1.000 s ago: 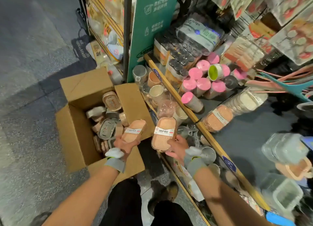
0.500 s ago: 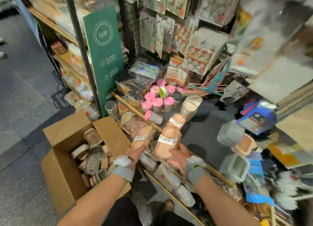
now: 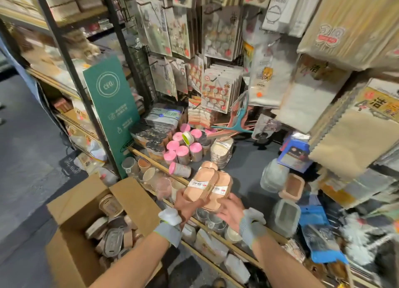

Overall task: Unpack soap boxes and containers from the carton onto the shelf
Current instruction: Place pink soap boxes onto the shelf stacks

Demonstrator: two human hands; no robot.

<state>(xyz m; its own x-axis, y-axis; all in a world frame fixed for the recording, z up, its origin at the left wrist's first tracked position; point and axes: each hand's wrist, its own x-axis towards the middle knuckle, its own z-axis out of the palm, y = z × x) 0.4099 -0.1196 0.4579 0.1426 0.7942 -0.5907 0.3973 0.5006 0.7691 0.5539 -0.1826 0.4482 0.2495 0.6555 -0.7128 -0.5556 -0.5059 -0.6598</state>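
I hold two peach soap boxes with white labels side by side over the front edge of the dark shelf [image 3: 248, 166]. My left hand [image 3: 186, 203] grips the left soap box [image 3: 197, 186] from below. My right hand [image 3: 232, 210] grips the right soap box [image 3: 220, 190], and the two boxes touch. Another peach soap box [image 3: 209, 165] lies on the shelf just behind them. The open carton [image 3: 138, 199] stands on the floor at lower left, with several more soap boxes and containers [image 3: 112, 238] inside.
Pink-lidded jars [image 3: 182, 151] and a stack of clear-wrapped dishes [image 3: 221, 152] stand behind the held boxes. Clear lidded containers [image 3: 274, 175] and a peach tub [image 3: 291, 187] sit to the right. Packets hang from hooks above. A lower shelf holds cups [image 3: 149, 175].
Both hands rose from over the carton to the shelf edge and brought the two soap boxes together. My view tilted up toward the hanging goods.
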